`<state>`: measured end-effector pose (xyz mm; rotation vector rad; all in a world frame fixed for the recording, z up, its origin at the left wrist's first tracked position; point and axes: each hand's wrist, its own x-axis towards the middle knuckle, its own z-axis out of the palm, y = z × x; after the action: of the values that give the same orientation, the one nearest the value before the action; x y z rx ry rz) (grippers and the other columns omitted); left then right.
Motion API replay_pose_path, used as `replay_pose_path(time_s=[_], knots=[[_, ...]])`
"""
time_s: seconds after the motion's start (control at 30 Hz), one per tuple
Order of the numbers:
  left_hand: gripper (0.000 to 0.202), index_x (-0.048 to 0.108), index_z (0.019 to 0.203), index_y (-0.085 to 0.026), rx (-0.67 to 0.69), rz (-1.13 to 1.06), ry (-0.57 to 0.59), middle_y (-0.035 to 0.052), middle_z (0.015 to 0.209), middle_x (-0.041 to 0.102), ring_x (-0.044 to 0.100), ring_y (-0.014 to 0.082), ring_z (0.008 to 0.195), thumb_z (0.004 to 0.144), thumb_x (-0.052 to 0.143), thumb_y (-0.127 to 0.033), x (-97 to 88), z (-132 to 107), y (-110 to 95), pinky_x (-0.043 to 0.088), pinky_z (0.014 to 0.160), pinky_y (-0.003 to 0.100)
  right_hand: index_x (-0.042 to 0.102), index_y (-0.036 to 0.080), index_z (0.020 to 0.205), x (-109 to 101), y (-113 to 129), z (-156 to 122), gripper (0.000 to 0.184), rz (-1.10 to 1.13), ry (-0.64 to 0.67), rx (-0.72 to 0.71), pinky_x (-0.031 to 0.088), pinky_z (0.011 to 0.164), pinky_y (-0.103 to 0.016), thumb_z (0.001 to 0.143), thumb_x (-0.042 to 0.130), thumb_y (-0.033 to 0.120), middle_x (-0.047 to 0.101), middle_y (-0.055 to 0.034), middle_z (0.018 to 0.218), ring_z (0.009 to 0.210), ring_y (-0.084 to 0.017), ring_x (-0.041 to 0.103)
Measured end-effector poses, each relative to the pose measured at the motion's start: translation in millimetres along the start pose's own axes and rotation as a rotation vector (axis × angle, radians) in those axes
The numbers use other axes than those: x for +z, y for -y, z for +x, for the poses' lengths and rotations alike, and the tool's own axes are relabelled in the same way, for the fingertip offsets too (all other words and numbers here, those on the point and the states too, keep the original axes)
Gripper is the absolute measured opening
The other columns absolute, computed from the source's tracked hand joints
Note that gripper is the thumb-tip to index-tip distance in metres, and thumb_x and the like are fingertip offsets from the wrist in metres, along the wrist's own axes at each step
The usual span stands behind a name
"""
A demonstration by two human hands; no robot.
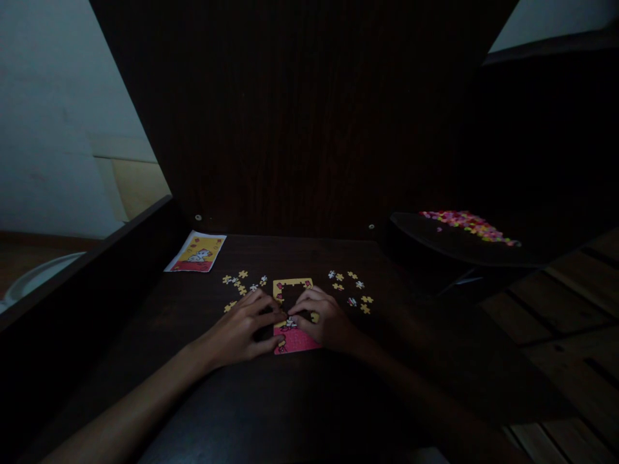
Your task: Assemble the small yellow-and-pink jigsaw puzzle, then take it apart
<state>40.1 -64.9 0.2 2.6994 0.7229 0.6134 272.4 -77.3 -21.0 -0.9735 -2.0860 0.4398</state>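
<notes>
A partly assembled jigsaw puzzle lies on the dark tabletop, with a pink lower part, a yellow border and a dark gap in its upper middle. My left hand rests at its left side, fingers apart, thumb on the lower left corner and fingertips near the gap. From the right, my right hand reaches over the puzzle. Its thumb and index finger are drawn together by the white figure; whatever is between them is too small and dark to make out. Loose yellow and white puzzle pieces lie beyond my left hand, and more puzzle pieces lie right of the puzzle.
A picture card of a white figure on yellow and pink lies at the back left. A dark upright panel backs the tabletop, and a raised board edges the left. Small colourful bits cover part of a dark surface at right.
</notes>
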Motion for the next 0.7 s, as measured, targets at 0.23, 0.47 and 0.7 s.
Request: replay_pose_path(time_s=[0.23,0.47,0.7], knots=[[0.017,0.073,0.105,-0.025,0.026,0.026,0.014,0.0051,0.106,0.062,0.056,0.0234,0.102,0.092,0.063,-0.03,-2.0,0,-1,0.047,0.096,0.043,0.074,0.019,0.087,-8,1,-7,0.021,-0.062,0.094,-0.027,0.05,0.079,-0.034,0.078,0.064,0.004,0.062,-0.0042,0.086,0.086,-0.018,0.058],[0.016,0.072,0.103,-0.024,0.005,0.007,0.02,0.005,0.107,0.063,0.056,0.0229,0.103,0.093,0.061,-0.03,-2.8,1,-3,0.047,0.095,0.04,0.075,0.02,0.089,-8,2,-10,0.022,-0.149,0.164,-0.052,0.047,0.074,-0.032,0.078,0.064,0.004,0.059,-0.0037,0.086,0.085,-0.018,0.054],[0.024,0.07,0.106,-0.021,-0.226,0.128,-0.216,0.0067,0.1,0.064,0.056,0.0239,0.094,0.094,0.053,-0.033,-7.0,0,15,0.049,0.085,0.041,0.074,0.019,0.089,-14,10,-9,0.028,-0.127,0.018,-0.016,0.047,0.073,-0.032,0.076,0.057,0.001,0.06,-0.0035,0.083,0.08,-0.017,0.055]])
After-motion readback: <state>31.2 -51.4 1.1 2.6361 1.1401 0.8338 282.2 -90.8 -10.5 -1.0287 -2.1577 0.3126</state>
